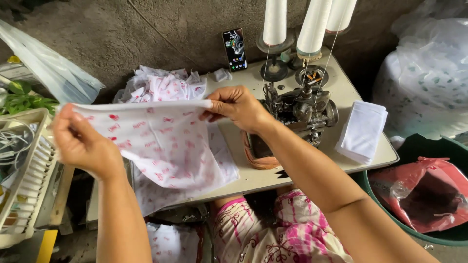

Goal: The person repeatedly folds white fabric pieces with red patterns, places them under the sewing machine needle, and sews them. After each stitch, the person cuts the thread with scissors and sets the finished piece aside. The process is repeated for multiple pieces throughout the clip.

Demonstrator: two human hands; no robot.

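— Which way is that printed cloth (161, 136) running?

— Its top edge is stretched nearly level, left to right across the front of the sewing table (287, 170), so the long axis lies crosswise to the person. It's white with small red marks. The rest hangs down from that edge and drapes onto the tabletop and over its near side.

— And the hands?

— The left hand (83, 143) is raised at the left end, back of the hand toward us, fingers closed over the corner of the cloth, the forearm coming almost straight up from below. The right hand (236, 108) pinches the other end of the top edge between thumb and fingers, wrist bent, the arm reaching in slantwise from the lower right.

— So both are clamped on it?

— Yes, both grip the cloth, well apart, holding it taut between them.

— What's around?

— A sewing machine (300, 109) just behind the right hand, tall white thread cones (312, 27) at the back, a phone (234, 49) propped against the wall, a heap of the same printed fabric (163, 85) behind the cloth, a folded white stack (361, 131) at the right.
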